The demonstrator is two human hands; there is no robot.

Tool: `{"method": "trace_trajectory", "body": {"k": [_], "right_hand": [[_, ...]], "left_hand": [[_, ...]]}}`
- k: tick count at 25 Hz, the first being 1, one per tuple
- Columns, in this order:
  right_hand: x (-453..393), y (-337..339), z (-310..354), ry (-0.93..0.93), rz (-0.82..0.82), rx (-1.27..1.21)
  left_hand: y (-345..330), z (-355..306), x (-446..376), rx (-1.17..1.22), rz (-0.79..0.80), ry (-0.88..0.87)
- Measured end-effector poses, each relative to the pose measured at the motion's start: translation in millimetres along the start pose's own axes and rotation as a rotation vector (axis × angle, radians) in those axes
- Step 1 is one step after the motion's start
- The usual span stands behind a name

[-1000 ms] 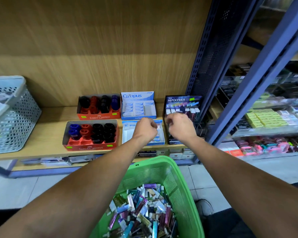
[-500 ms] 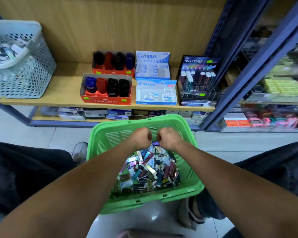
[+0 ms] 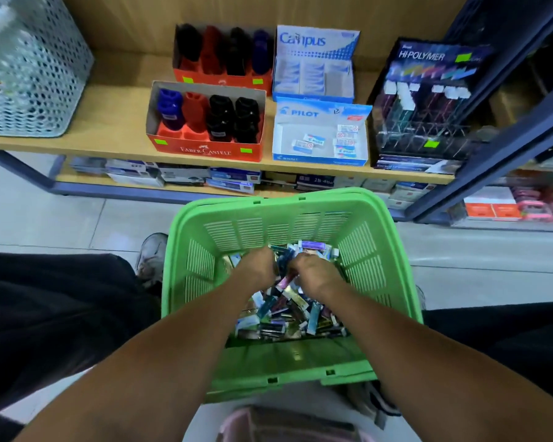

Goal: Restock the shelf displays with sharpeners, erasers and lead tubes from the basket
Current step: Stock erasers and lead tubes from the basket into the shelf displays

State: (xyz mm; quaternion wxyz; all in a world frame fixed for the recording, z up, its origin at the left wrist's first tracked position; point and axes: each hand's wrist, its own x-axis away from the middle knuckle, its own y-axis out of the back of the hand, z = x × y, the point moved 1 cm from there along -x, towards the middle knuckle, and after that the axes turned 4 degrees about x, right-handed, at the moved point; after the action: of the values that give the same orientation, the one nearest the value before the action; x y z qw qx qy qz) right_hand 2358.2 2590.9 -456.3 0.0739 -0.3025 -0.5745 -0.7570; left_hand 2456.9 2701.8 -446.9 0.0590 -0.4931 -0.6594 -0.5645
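- Both hands were down in the green basket (image 3: pixel 288 362): the left hand (image 3: pixel 258 266) and right hand (image 3: pixel 313 272) curled into the lead tubes (image 3: pixel 284 311), apparently gripping some.
- Beyond the basket, the Hi-Polymer display (image 3: pixel 425 103) stood on the shelf (image 3: pixel 109 122).
- Best to lift few tubes, aligned, so none spill.

Both hands are down in the green basket (image 3: pixel 374 250) at the centre of the frame, among a heap of lead tubes (image 3: pixel 288 317). The left hand (image 3: pixel 257 266) and right hand (image 3: pixel 316 274) sit close together, fingers curled into the pile; what each grips is hidden. Across the top runs a wooden shelf (image 3: pixel 109 122) with two red sharpener boxes (image 3: pixel 205 146), a Campus box (image 3: pixel 313 65), a Pilot eraser box (image 3: pixel 320 135) and, upper right, a Hi-Polymer display (image 3: pixel 428 100). A grey basket (image 3: pixel 29 74) stands upper left.
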Motion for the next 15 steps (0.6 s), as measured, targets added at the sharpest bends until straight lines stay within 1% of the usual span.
{"method": "trace_trajectory", "body": {"k": [2,4,6,8,9,10,12,13,14,15], "right_hand": [[-2,-8,5,0.007,-0.013,0.079],[-2,-14,5,-0.007,-0.03,0.091],[-2,-21,4,-0.036,-0.033,0.055],[-7,-25,0,-0.11,-0.007,-0.044],[-10,-23,-2,-0.179,-0.001,-0.164],[-12,-18,-5,-0.268,0.002,-0.354],[-13,-6,-6,-0.411,-0.007,-0.845],[-11,-1,-5,-0.417,0.01,-1.083],[-9,4,-2,-0.388,0.038,-1.214],[-8,5,-2,-0.349,0.059,-1.229]], "left_hand": [[-4,10,-4,0.023,-0.004,0.023],[-7,17,-5,0.064,-0.01,0.062],[-9,21,-6,0.131,-0.007,0.095],[-9,20,-7,0.242,-0.013,0.123],[-8,19,-7,0.341,-0.022,0.145],[-8,17,-6,0.479,-0.021,0.174],[-6,12,-2,0.783,-0.005,0.221],[-6,9,0,0.902,0.0,0.232],[-7,6,1,0.985,-0.01,0.251],[-8,4,-1,1.033,-0.042,0.272]]}}
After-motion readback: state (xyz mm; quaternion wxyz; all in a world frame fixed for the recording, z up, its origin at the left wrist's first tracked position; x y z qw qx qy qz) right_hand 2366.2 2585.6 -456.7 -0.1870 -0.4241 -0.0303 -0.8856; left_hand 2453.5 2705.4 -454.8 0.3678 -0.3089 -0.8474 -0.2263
